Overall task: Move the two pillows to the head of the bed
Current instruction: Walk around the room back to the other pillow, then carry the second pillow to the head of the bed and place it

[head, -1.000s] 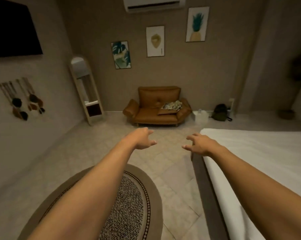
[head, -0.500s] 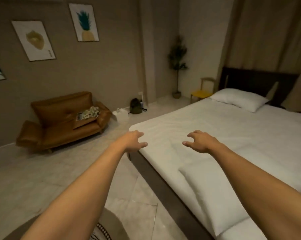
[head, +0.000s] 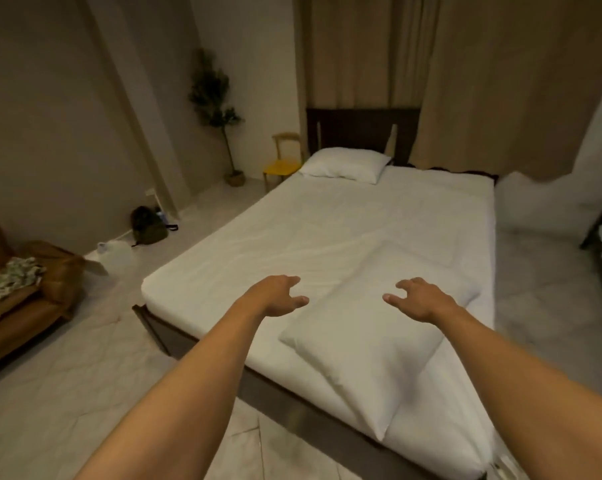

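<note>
Two pillows (head: 369, 344) on white bed (head: 292, 237)

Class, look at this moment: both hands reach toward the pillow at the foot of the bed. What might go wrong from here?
1. The near pillow overhangs the mattress edge; a loose grab by the open left hand and right hand may tip it to the floor.
2. Tossed too far left, it could land on the far pillow.

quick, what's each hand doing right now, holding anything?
Left hand: open, fingers curled, holding nothing.
Right hand: open, holding nothing, above the near pillow.
</note>
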